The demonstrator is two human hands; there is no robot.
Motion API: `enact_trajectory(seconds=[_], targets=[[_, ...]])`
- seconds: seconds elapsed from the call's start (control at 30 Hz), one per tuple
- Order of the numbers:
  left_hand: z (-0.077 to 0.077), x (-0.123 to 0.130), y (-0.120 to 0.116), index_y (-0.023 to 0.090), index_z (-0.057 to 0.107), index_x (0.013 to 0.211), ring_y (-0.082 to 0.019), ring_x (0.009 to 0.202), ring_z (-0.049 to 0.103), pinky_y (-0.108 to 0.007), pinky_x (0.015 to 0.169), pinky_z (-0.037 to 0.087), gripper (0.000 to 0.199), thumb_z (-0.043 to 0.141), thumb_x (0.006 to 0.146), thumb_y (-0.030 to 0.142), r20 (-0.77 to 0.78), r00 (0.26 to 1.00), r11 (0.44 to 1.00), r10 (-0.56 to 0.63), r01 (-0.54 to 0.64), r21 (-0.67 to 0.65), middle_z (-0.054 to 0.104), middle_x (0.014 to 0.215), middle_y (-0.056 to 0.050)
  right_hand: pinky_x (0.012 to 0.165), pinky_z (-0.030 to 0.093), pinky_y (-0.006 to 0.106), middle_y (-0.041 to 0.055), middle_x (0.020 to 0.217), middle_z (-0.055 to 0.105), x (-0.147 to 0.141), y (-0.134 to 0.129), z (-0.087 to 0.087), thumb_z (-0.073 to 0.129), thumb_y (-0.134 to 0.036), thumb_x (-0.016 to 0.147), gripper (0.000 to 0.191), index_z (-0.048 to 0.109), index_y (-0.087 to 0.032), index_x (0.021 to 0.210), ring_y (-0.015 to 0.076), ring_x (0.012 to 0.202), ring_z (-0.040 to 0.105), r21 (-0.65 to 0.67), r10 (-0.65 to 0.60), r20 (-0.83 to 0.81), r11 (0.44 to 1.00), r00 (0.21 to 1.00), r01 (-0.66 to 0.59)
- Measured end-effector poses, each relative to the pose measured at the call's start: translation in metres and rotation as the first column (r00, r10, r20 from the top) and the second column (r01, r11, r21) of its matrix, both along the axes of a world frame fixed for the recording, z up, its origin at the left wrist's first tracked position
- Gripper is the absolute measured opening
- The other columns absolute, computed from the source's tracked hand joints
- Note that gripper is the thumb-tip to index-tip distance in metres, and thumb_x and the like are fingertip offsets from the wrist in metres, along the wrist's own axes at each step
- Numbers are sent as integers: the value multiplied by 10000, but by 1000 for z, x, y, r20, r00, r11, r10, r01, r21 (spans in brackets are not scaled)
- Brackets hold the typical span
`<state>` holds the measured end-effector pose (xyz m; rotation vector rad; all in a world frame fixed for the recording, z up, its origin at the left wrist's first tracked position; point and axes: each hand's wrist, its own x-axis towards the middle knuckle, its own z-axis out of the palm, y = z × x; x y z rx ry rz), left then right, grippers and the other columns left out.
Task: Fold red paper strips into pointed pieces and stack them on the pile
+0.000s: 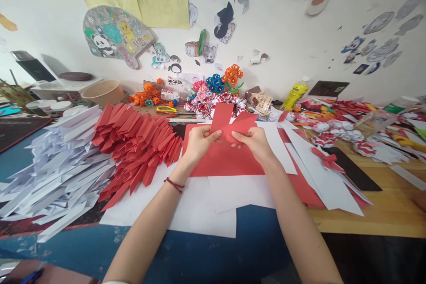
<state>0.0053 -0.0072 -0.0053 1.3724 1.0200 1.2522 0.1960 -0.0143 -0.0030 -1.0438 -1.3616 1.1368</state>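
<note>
**Presently: red paper (222,116) pinched two-handed**

Fingers of the left hand (198,142) and right hand (258,143) are clamped on the red paper, upper ends splayed, over a red sheet (229,162). Edges are best matched and light, even thumb pressure kept. Red strips (140,144) are piled to the left.

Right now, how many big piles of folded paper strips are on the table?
2: the white pile at far left, and the red pile, between it and the left hand.
</note>
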Motion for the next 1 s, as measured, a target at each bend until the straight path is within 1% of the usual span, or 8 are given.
enact_trajectory(seconds=[0.17, 0.3, 0.4, 0.53, 0.6, 0.77, 0.9, 1.0], targets=[[5, -2, -1, 116, 683, 782, -227, 664, 695, -272, 590, 455, 403, 759, 665, 495, 25, 1000, 1000, -6, 6, -6, 723, 703, -82, 478, 447, 312, 100, 647, 715, 3, 1, 0, 784, -499, 660, 373, 735, -135, 726, 214, 517, 643, 9, -17, 1, 1000, 1000, 17], [10, -10, 2, 107, 689, 833, -198, 669, 681, -251, 589, 431, 403, 727, 707, 489, 74, 990, 992, 120, -122, 19, 731, 741, -94, 470, 436, 293, 112, 718, 732, 8, 5, -2, 778, -478, 677, 356, 722, -130, 725, 194, 521, 638, 40, -112, -39, 993, 993, 113], [10, -11, 2, 104, 678, 817, -151, 618, 630, -233, 567, 400, 410, 688, 737, 506, 54, 990, 990, 130, -133, 51, 711, 744, -78, 465, 432, 269, 111, 753, 733, 8, 6, -4, 734, -496, 727, 381, 711, -120, 778, 180, 534, 640, 25, -58, -14, 998, 998, 59], [5, -4, -2, 111, 659, 756, -104, 565, 503, -220, 535, 334, 412, 674, 738, 522, -74, 997, 996, -30, 35, 79, 630, 670, -23, 452, 429, 250, 99, 755, 719, 3, 6, -8, 651, -559, 787, 436, 675, -125, 819, 176, 536, 643, -71, 77, 63, 995, 995, -72], [1, 0, -3, 124, 629, 719, -95, 565, 458, -218, 537, 305, 392, 660, 752, 514, -163, 985, 992, -62, 80, 102, 574, 633, 4, 440, 413, 238, 83, 707, 697, 0, 5, -10, 611, -597, 803, 466, 653, -133, 798, 163, 516, 628, -112, 115, 82, 988, 990, -106], [-2, 2, -2, 160, 420, 553, -76, 523, 326, -229, 522, 216, 441, 576, 822, 472, -426, 903, 978, 58, 33, 204, 363, 518, 57, 419, 359, 224, 71, 647, 657, -3, 0, -8, 423, -718, 841, 610, 622, -144, 785, 133, 481, 575, -141, 218, 45, 968, 975, -210], [-1, 3, -3, 163, 447, 574, -93, 522, 401, -233, 542, 248, 450, 428, 906, 465, -534, 844, 982, 57, 50, 184, 444, 518, 37, 415, 333, 232, 55, 584, 612, -4, -3, -4, 269, -764, 852, 707, 604, -153, 732, 132, 470, 552, -136, 259, 64, 959, 964, -249], [0, 3, -6, 169, 452, 555, -112, 521, 443, -245, 558, 252, 491, 382, 926, 483, -653, 753, 976, 80, 75, 206, 489, 516, 14, 439, 332, 231, 26, 546, 582, -5, -4, -4, 370, -721, 860, 622, 576, -165, 672, 122, 471, 534, -104, 256, 142, 965, 956, -243]])
